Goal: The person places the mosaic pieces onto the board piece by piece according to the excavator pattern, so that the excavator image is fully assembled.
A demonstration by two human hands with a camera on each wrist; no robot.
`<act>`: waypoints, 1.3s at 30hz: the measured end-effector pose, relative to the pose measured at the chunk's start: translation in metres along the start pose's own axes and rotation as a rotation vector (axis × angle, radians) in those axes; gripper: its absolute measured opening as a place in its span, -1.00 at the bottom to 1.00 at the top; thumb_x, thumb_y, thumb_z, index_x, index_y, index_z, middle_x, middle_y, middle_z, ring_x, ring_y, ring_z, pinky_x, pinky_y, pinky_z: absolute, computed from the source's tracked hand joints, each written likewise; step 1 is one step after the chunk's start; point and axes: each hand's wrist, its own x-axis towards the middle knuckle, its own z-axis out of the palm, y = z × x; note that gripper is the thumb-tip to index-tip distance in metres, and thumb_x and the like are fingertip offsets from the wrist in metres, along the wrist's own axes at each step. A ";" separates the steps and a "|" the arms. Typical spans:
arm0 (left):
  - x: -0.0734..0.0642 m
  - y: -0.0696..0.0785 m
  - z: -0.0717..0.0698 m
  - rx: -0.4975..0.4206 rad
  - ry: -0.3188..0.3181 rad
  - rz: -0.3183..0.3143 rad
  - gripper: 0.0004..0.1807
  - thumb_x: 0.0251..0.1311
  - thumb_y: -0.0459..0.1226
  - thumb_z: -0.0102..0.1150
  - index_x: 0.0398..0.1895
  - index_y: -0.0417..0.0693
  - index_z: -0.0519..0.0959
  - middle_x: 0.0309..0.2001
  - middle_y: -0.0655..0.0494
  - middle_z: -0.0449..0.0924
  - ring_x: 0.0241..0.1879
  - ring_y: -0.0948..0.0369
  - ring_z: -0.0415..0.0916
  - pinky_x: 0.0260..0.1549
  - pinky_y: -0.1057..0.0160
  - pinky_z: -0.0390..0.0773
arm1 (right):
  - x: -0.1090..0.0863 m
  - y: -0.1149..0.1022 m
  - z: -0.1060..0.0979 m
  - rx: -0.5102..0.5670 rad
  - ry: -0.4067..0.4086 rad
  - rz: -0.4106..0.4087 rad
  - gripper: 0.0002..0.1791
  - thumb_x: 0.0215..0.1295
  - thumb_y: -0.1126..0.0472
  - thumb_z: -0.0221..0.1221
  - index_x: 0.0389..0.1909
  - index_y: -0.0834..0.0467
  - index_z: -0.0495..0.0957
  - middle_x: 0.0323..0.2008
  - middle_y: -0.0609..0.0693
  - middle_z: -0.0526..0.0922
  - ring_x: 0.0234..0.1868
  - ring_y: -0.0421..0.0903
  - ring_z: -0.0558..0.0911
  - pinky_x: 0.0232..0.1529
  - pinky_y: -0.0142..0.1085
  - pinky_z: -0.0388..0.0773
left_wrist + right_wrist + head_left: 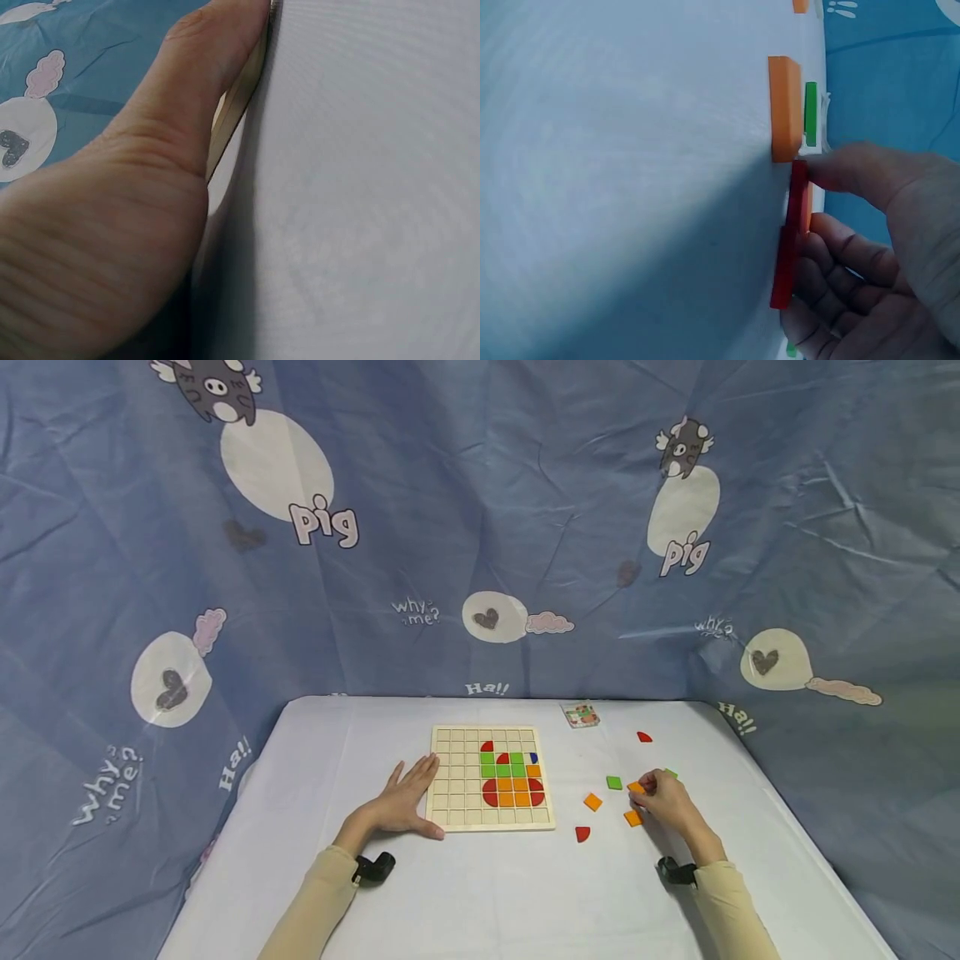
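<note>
A light wooden grid board [453,818] lies on the table, with red, green, orange and blue tiles set in its right part. My left hand [401,802] rests at its left edge, fingers spread and thumb along the near left corner. In the left wrist view the thumb [202,82] lies against the board's side [240,101]. Off to the right, my right hand [671,806] is low over loose tiles. Its thumb and curled fingers pinch a red tile [798,199], with more red [782,274] just below. An orange tile [636,787] lies by the fingertips.
Around the right hand lie orange tiles [592,802] [633,818], green tiles [614,782] [671,773] and red quarter-circles [582,833] [644,737]. A small picture card [581,715] lies near the table's far edge. A blue printed curtain [420,527] hangs behind the white table [480,902].
</note>
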 end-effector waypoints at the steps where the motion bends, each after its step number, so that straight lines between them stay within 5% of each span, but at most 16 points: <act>1: 0.000 0.000 0.000 0.000 0.002 0.001 0.50 -0.29 0.43 0.31 0.53 -0.21 -0.26 0.56 -0.11 -0.35 0.55 -0.03 -0.37 0.45 -0.21 -0.46 | 0.001 0.001 0.001 -0.001 0.003 -0.005 -0.64 0.13 0.17 0.33 -0.19 0.33 0.49 -0.29 0.14 0.59 -0.31 -0.05 0.55 -0.31 -0.27 0.54; 17: -0.002 -0.002 0.000 -0.002 -0.001 0.000 0.50 -0.29 0.43 0.30 0.53 -0.22 -0.25 0.56 -0.12 -0.34 0.55 -0.04 -0.36 0.45 -0.22 -0.45 | 0.015 -0.010 0.008 0.085 -0.064 -0.047 -0.67 0.09 0.21 0.33 -0.17 0.27 0.52 -0.30 0.08 0.59 -0.41 -0.13 0.53 -0.47 -0.38 0.54; 24: -0.001 -0.003 0.001 0.003 -0.013 -0.014 0.51 -0.30 0.45 0.28 0.53 -0.18 -0.29 0.57 -0.09 -0.37 0.55 -0.01 -0.39 0.45 -0.19 -0.49 | 0.030 -0.054 0.020 0.085 -0.037 -0.200 -0.67 0.07 0.18 0.37 -0.18 0.21 0.55 -0.29 0.04 0.56 -0.31 -0.10 0.49 -0.37 -0.35 0.48; 32: -0.001 -0.002 0.000 -0.001 -0.007 -0.015 0.51 -0.29 0.44 0.30 0.53 -0.19 -0.29 0.57 -0.07 -0.38 0.55 0.01 -0.39 0.45 -0.18 -0.48 | 0.062 -0.119 0.052 0.117 -0.120 -0.385 -0.78 0.08 0.26 0.33 -0.23 0.16 0.60 -0.29 -0.01 0.60 -0.31 -0.14 0.49 -0.30 -0.33 0.49; 39: -0.001 0.000 -0.001 -0.004 0.004 0.015 0.48 -0.25 0.41 0.31 0.53 -0.23 -0.26 0.56 -0.12 -0.35 0.55 -0.03 -0.36 0.45 -0.21 -0.45 | 0.089 -0.159 0.077 0.122 -0.216 -0.413 -0.85 0.17 0.21 0.31 -0.23 0.11 0.62 -0.26 -0.04 0.61 -0.29 -0.18 0.55 -0.23 -0.30 0.57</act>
